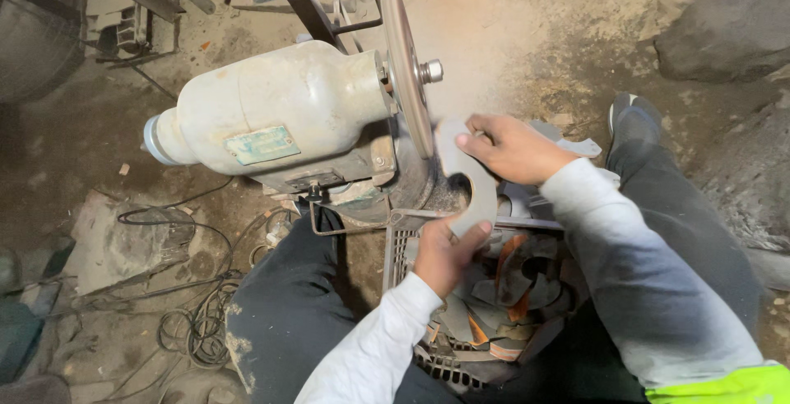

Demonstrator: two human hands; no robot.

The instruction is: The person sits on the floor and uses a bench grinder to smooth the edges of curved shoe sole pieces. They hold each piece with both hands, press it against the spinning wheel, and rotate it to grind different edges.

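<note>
We pinch the flat grey curved metal blank [467, 178] with both the left hand [444, 254] and right hand [508, 147], fingers clamped, easing its edge steadily against the rust-brown grinding disc [405, 67]

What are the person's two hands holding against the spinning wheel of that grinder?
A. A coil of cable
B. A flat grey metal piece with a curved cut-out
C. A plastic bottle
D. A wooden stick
B: the left hand and the right hand grip a flat grey metal piece with a curved notch, its upper edge at the grinding wheel.
</note>
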